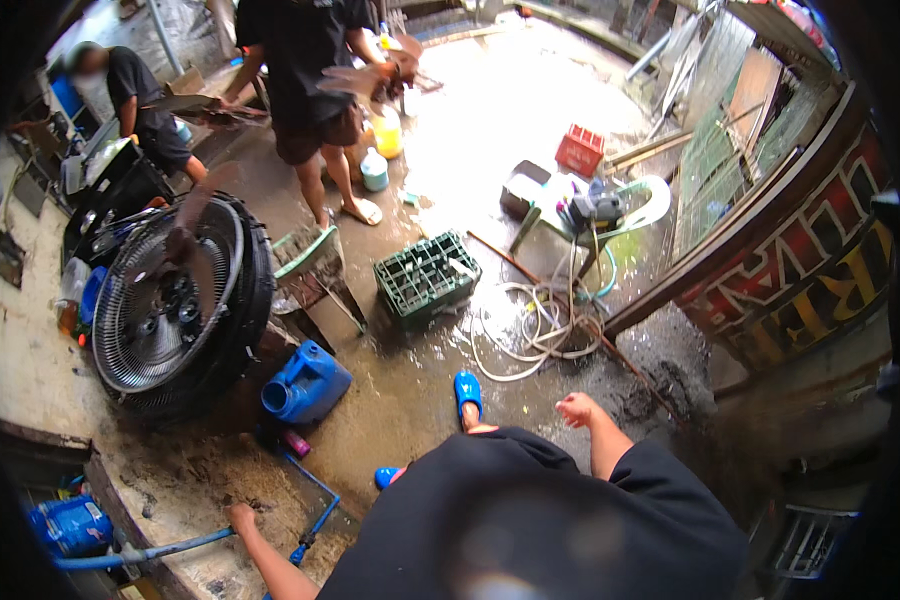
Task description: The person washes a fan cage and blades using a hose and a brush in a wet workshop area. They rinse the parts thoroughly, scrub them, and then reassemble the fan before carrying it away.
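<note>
My left hand (241, 517) is low over the stained concrete ledge, right by the blue pipe (175, 549). Its fingers are too small and hidden to show whether they grip the pipe. Out to the right, my right hand (574, 409) hangs in the air with nothing in it, its fingers loosely apart. Beside the ledge runs a thinner blue pipe (315, 480) with a valve (298, 553). Ahead of my left hand stand a blue jerrycan (315, 385) and a small pink bottle (296, 442).
Large black fan grilles (165, 310) lean at left. A green crate (427, 280), a tangled hose (545, 320) and a chair with a machine (595, 208) occupy the wet floor. A person (305, 90) holds fan blades; another person (142, 110) bends behind. A sign board (790, 270) borders the right.
</note>
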A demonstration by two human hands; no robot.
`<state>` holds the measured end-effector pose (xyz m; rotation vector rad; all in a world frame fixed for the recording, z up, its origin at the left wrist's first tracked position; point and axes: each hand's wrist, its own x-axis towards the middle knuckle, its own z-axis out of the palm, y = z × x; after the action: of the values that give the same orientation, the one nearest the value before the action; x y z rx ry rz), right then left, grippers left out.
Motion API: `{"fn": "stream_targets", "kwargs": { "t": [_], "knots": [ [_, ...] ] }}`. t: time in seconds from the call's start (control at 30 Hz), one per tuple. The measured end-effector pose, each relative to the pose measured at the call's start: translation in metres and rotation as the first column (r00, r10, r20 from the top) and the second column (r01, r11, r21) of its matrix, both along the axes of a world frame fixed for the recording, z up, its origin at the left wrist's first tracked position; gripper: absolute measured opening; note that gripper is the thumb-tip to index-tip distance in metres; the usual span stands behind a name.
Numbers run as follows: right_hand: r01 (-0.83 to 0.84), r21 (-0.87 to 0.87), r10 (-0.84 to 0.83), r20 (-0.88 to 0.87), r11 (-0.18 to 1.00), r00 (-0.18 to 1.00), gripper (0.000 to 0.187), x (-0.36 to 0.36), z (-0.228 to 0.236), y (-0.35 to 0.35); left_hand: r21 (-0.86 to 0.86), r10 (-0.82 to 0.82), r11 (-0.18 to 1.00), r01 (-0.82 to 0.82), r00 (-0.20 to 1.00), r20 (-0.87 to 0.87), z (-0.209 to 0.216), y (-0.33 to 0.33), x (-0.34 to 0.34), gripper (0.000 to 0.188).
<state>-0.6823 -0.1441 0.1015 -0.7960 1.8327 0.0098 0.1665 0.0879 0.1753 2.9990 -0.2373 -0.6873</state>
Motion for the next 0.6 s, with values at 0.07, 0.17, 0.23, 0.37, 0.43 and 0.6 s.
{"fn": "stream_targets", "kwargs": {
  "t": [0.07,0.17,0.23,0.37,0.43,0.6],
  "knots": [
    [0.082,0.065,-0.083,0.016,0.995,0.996,0.036,-0.018,0.003,-0.014,0.024,-0.067,0.998,0.065,0.994,0.082,-0.006,0.007,0.004,0.052],
    [0.160,0.093,-0.156,-0.052,0.983,0.986,0.032,-0.046,0.002,-0.028,-0.203,0.246,0.954,-0.223,0.965,0.095,0.000,0.012,-0.003,0.051],
    [0.135,0.120,-0.127,-0.075,0.984,0.989,0.032,-0.064,0.000,-0.040,0.015,0.259,0.965,-0.261,0.964,0.065,0.016,0.009,-0.009,0.030],
    [0.076,0.153,-0.065,-0.073,0.985,0.995,0.031,-0.097,0.004,-0.081,-0.272,0.633,0.694,-0.666,0.745,-0.210,0.045,0.004,-0.039,0.025],
    [0.089,0.120,-0.077,-0.102,0.989,0.992,0.030,-0.107,0.010,-0.110,-0.350,0.667,0.618,-0.703,0.705,-0.238,0.054,-0.006,-0.047,0.023],
    [-0.108,-0.010,0.106,-0.136,0.994,0.985,0.037,-0.119,0.040,-0.194,-0.066,0.765,0.636,-0.769,0.640,-0.075,0.050,-0.029,-0.041,0.024]
  ]
}}
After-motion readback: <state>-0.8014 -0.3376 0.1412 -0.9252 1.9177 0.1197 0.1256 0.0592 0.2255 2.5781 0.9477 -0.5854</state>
